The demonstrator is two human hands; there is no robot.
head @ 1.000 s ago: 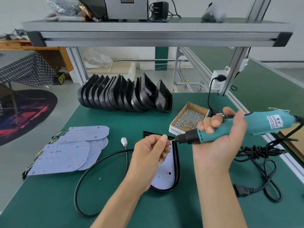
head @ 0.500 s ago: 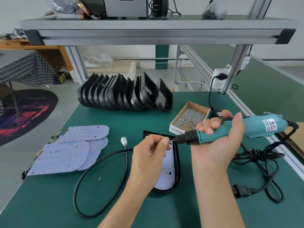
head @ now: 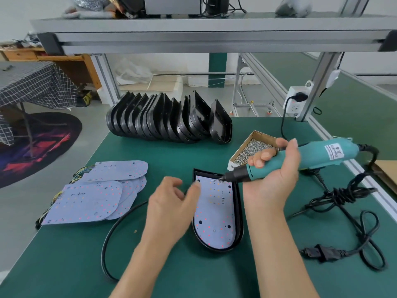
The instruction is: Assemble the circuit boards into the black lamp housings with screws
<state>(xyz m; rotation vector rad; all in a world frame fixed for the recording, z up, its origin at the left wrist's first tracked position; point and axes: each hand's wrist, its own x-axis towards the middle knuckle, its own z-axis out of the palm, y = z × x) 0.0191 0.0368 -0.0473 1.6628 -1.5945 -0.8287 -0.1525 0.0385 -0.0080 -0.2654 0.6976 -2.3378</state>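
Note:
A black lamp housing (head: 238, 214) lies flat on the green mat with a pale circuit board (head: 214, 211) seated inside it. My right hand (head: 272, 179) grips a teal electric screwdriver (head: 309, 155); a small screw (head: 216, 180) sits on its tip above the board's upper end. My left hand (head: 169, 203) hovers just left of the housing with fingers loosely spread, holding nothing. A cardboard box of screws (head: 253, 149) stands behind the housing. A row of empty black housings (head: 167, 119) leans at the back. Loose circuit boards (head: 96, 194) are stacked at the left.
A black cable (head: 111, 235) loops on the mat in front of the boards. A bundled power cord (head: 343, 196) and plug (head: 322, 253) lie at the right. An aluminium shelf frame (head: 214, 37) spans overhead, with a wall socket (head: 297, 102) on its right post.
My left hand has let go of the screw at the driver tip and drawn back to the left, opening. The screwdriver tip has dropped toward the board's top end.

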